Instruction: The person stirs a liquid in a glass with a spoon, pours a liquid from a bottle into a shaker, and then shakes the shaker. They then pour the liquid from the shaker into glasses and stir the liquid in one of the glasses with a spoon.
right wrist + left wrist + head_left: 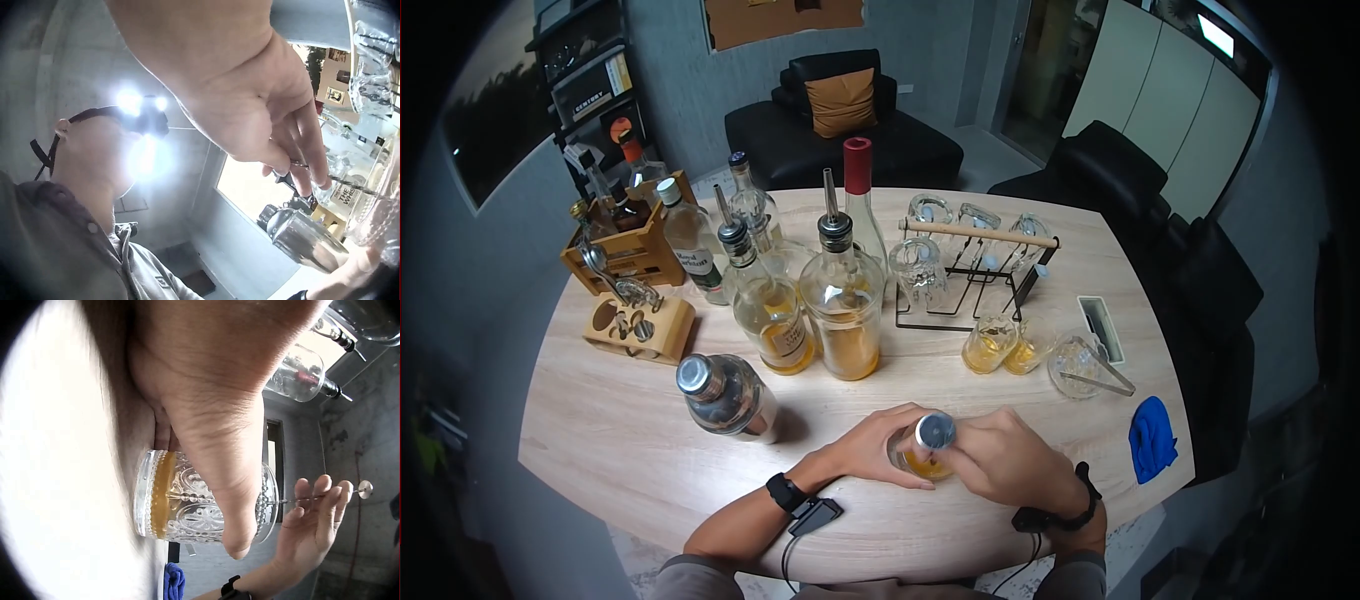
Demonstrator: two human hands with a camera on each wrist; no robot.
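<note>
My left hand [872,445] grips an embossed clear glass [194,515] near the front of the table, thumb along its side. Amber liquid [164,487] lies shallow in the bottom of the glass. Above the rim, my right hand [1018,462] pinches the thin twisted stem of a bar spoon [351,184] between thumb and fingers. The stem runs down into the glass, and its round metal end [365,489] sticks up above the fingers. In the head view that disc overlaps the glass, and the spoon's lower end is hidden.
A metal shaker [730,400] stands left of the glass. Behind are bottles with pourers [842,320], a wooden tool holder [640,328] and a rack of glasses [975,270]. To the right are two glasses with amber liquid [990,347], a bowl with tongs [1080,365] and a blue cloth [1152,440].
</note>
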